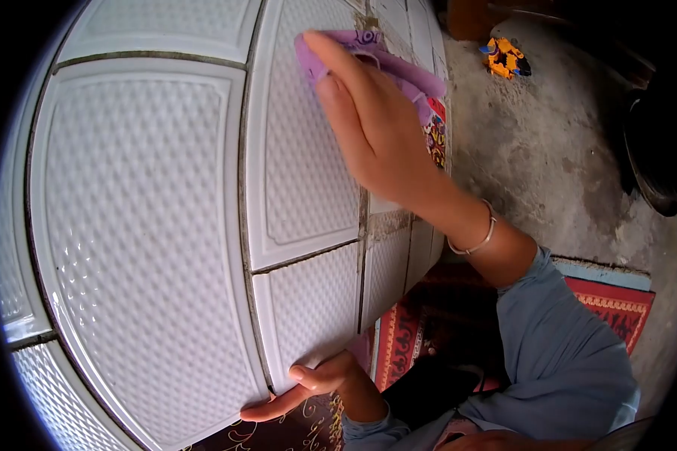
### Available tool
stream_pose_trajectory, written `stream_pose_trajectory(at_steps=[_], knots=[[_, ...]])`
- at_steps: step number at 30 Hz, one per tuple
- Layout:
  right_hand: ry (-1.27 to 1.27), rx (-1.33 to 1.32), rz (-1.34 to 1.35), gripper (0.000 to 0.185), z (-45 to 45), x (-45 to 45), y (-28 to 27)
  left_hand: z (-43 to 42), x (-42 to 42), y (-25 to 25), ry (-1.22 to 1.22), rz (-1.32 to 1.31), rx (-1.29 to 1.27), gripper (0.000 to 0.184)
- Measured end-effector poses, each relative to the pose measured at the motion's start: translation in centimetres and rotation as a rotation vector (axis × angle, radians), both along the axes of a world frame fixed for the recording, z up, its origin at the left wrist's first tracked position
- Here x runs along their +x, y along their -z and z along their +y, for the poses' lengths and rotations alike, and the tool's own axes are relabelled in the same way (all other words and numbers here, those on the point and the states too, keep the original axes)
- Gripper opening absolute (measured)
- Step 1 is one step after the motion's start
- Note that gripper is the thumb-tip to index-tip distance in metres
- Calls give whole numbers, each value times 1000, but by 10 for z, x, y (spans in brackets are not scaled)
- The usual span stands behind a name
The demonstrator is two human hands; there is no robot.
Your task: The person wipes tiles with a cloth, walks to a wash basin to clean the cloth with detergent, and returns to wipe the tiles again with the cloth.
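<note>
My right hand (384, 128), with a thin bangle on the wrist, is closed on a purple patterned cloth (421, 77). It presses the cloth against the upper part of a white tiled surface (135, 210) with an embossed pattern and dark grout lines. Part of the cloth is hidden behind my fingers. At the lower edge of the tiles rests my left hand (320, 383), its thumb on the tile face and one finger stretched along the edge. The other fingers of that hand are out of sight.
A small orange, blue and black toy (505, 58) lies on the grey concrete floor (538, 161) at upper right. A red patterned rug (605, 304) is on the floor below. Dark shapes stand at the far right. Colourful stickers (435, 143) show beside my right hand.
</note>
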State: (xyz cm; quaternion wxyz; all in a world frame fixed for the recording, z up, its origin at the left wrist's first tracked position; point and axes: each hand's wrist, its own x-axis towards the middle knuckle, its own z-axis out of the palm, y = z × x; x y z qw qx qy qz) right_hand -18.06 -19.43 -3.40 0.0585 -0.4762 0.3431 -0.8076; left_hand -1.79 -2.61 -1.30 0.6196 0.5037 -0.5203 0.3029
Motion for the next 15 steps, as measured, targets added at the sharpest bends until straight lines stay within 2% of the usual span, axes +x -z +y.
stream_pose_trajectory(at_steps=[5, 7, 9, 13, 15], knots=[[-120, 107, -19, 36, 13, 3, -3, 2, 8, -1, -24, -11, 22, 81], [-112, 69, 35, 38, 27, 9, -4, -2, 14, -4, -84, -158, -7, 80], [-102, 43, 99, 44, 34, 11, -5, -1, 13, -2, -101, -158, -9, 80], [-16, 71, 99, 42, 15, 4, -15, -2, 8, -2, -83, -125, -7, 78], [23, 134, -37, 36, -10, -2, -14, 0, 7, -3, -73, -117, -3, 78]])
